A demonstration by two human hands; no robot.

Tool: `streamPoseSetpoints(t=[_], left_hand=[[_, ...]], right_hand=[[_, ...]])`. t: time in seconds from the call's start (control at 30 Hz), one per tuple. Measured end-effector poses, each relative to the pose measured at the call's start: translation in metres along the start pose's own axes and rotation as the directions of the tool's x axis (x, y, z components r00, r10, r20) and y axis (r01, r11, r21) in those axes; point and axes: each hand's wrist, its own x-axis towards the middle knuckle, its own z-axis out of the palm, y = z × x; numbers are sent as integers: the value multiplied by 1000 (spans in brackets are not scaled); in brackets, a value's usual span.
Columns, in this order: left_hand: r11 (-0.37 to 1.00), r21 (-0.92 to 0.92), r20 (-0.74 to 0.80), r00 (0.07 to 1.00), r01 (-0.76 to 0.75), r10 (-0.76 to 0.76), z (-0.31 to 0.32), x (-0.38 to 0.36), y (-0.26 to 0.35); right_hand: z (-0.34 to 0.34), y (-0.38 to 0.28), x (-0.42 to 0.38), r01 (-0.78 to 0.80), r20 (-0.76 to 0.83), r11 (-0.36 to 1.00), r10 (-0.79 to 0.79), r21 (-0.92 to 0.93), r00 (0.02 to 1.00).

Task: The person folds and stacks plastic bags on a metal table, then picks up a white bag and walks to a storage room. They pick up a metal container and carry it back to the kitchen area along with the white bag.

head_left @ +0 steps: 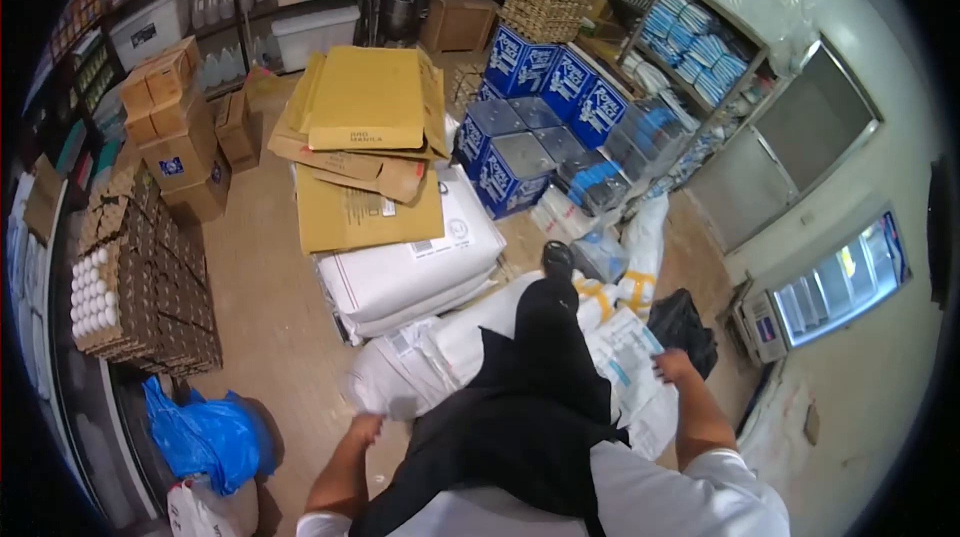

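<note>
My left hand point(367, 427) hangs low beside a white sack point(395, 369), with a small blurred gap between them; its fingers are too foreshortened to read. On the other side, my right hand point(673, 366) is over the edge of a white sack with blue print point(632, 362). Its fingers are slightly bent and apart, and nothing shows in them. Between the hands, my black-clad leg reaches forward over the white sacks. Just ahead, flattened brown paper sacks point(367, 102) lie piled on stacked large white sacks point(415, 282).
Egg trays point(150, 282) and a blue plastic bag point(210, 437) stand at the left. Blue boxes and tins point(512, 172) are stacked ahead. A black bag point(684, 329) lies beyond my right hand. A lit display fridge point(840, 282) stands at the right. Shelves point(220, 22) line the back.
</note>
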Motion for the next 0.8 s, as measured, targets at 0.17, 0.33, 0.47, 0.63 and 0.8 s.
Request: streamPoseSetpoints(t=[0.17, 0.33, 0.47, 0.63, 0.8], left_hand=[[916, -324, 133, 970, 238, -205, -15, -17, -108], [866, -475, -348, 870, 156, -348, -55, -35, -44], [862, 274, -739, 480, -427, 473, -53, -31, 224], [419, 810, -430, 70, -411, 900, -91, -15, 621], [693, 715, -522, 594, -86, 612, -112, 119, 737]], right_hand=[[47, -137, 30, 508, 91, 861, -506, -4, 858], [61, -253, 66, 352, 286, 890, -432, 291, 856], [50, -342, 160, 322, 282, 795, -510, 514, 812], [-4, -559, 334, 620, 293, 706, -707, 341, 644], [51, -673, 561, 36, 255, 501, -499, 865, 829]])
